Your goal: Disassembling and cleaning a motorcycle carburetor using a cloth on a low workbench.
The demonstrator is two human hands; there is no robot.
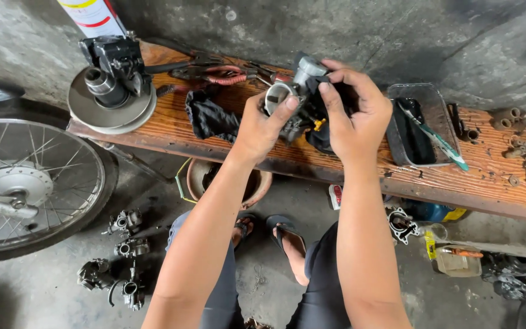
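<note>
Both hands hold a carburetor above the middle of a wooden table.

The left hand (262, 125) grips the carburetor (293, 97) by its round metal mouth; the right hand (353, 116) clasps its far side with a dark rag (324, 137). A black cloth (211, 119) lies just left, a clear tray (424, 155) right, a pulley assembly (112, 100) at the left end.

Silver-grey carburetor (293, 97), orange-brown plank (458, 183)
</note>
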